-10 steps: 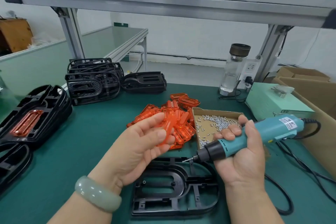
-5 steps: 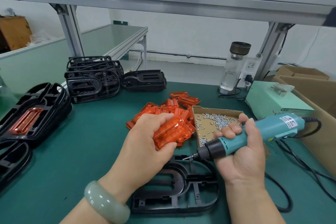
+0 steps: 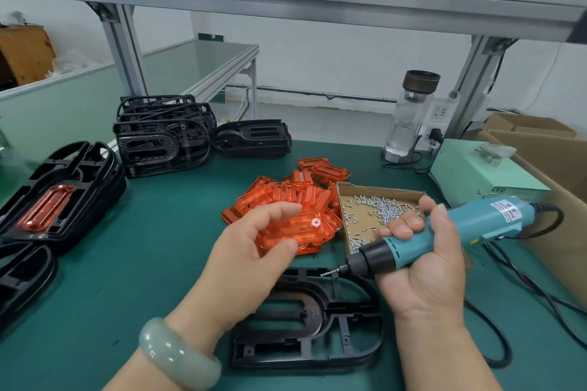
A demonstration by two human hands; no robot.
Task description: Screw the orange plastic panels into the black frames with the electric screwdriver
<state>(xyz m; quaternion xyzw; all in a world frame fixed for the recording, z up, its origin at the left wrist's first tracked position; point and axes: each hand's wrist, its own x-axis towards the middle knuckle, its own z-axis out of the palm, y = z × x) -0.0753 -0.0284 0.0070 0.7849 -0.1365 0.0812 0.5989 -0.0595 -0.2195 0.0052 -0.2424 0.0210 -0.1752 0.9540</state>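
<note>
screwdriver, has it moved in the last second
No: the screwdriver still holds its tip over the far edge of the black frame, just short of the screw box.

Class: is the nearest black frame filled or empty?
Empty: the black plastic frame shows an open slot; left hand holds the orange plastic panel.

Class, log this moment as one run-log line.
left hand holds orange panel | right hand grips screwdriver | black frame on table, no panel fitted yet
</note>
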